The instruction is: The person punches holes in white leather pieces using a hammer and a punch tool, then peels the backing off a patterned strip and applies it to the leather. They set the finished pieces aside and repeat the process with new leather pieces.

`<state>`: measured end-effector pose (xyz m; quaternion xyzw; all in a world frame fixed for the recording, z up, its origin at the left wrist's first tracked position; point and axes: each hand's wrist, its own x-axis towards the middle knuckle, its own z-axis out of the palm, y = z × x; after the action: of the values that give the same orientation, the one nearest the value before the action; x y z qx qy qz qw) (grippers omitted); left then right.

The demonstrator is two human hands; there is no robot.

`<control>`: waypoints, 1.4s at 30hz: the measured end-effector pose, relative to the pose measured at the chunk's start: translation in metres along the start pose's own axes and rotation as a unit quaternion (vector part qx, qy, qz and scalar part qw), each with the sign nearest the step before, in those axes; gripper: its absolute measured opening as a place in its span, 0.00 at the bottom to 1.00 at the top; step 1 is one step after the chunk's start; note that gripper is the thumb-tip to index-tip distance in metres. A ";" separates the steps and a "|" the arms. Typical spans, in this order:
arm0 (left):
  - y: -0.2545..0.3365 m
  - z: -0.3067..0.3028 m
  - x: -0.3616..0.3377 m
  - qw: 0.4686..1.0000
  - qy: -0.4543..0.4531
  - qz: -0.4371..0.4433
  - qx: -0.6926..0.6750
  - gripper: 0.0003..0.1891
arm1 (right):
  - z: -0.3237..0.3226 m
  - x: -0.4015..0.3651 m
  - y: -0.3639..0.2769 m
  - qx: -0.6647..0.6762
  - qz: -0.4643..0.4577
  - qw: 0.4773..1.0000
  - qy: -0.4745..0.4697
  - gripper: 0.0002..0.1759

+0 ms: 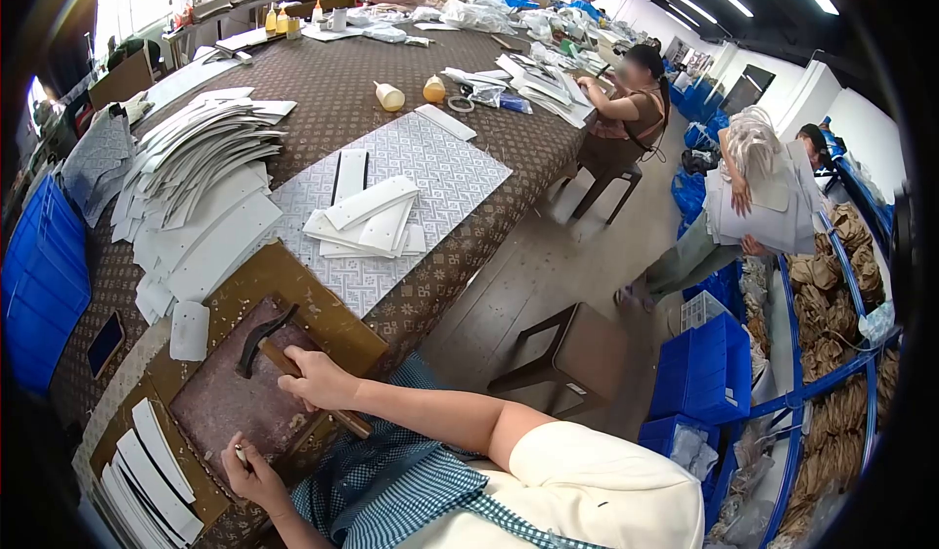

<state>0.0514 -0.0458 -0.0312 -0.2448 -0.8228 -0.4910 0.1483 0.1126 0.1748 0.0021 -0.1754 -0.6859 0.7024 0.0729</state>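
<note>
While the right hand (318, 378) grips the handle of a hammer (259, 339), its head low over the dark pad (220, 407), the left hand (256, 479) pinches a small metal tool (240, 454) at the pad's near edge; white strips (147, 471) lie stacked just beside it, seemingly kept within easy reach

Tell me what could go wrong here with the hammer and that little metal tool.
1. The left hand pinches a small metal tool over the worn block. A swing of the hammer, gripped by the right hand, might land on fingers.
2. The white strips stacked beside the block could perhaps be jolted out of order.
</note>
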 end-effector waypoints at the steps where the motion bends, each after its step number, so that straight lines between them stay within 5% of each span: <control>1: 0.000 0.000 0.000 1.000 -0.002 -0.002 0.000 0.07 | 0.000 0.000 0.001 0.001 -0.003 1.000 0.000 0.22; 33: -0.003 -0.005 0.000 0.994 -0.054 -0.083 0.053 0.09 | 0.000 -0.002 0.006 -0.026 -0.045 0.999 0.006 0.26; 42: -0.005 -0.004 0.000 0.997 -0.043 -0.047 0.041 0.08 | 0.001 -0.001 0.007 -0.030 -0.051 0.998 0.009 0.25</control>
<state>0.0487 -0.0515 -0.0333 -0.2206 -0.8586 -0.4520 0.0991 0.1140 0.1732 -0.0050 -0.1485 -0.7140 0.6755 0.1092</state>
